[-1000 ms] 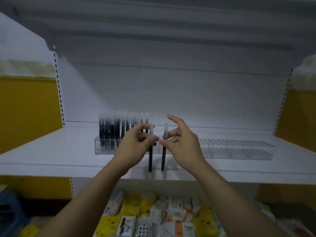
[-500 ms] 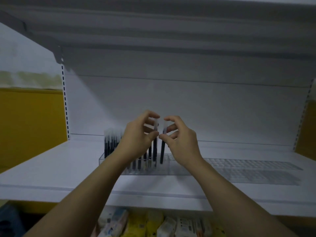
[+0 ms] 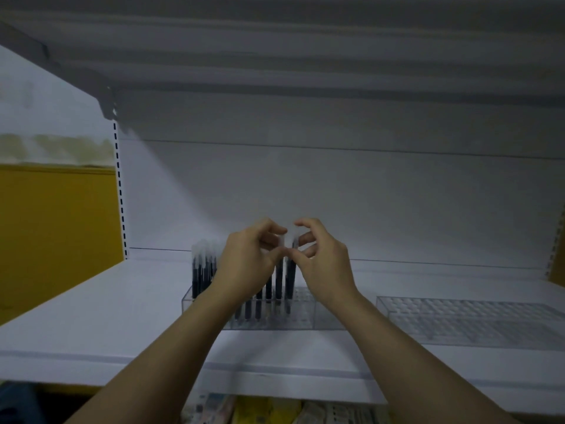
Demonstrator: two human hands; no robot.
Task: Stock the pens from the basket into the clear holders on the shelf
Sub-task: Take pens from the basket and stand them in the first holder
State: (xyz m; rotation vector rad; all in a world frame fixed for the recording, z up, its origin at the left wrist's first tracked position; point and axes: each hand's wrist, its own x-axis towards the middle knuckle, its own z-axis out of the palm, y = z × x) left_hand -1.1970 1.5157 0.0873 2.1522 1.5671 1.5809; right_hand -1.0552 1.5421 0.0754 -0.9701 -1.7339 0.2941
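A clear holder (image 3: 321, 316) stands on the white shelf (image 3: 107, 319), with several dark pens with frosted caps (image 3: 201, 270) upright in its left part. My left hand (image 3: 247, 264) pinches one dark pen (image 3: 278, 280) near its cap, and its lower end is down in the holder. My right hand (image 3: 324, 264) pinches a second pen (image 3: 290, 280) just beside it, also standing in the holder. My left hand hides part of the row of pens. The basket is out of view.
A second clear holder (image 3: 477, 322) with a grid of slots lies to the right on the shelf. An upper shelf (image 3: 275, 56) hangs overhead. Packaged goods (image 3: 275, 411) show on the level below. A yellow panel (image 3: 55, 234) flanks the left side.
Both hands carried their pens forward from in front of the shelf edge and lowered them into the holder. The view came closer to the shelf.
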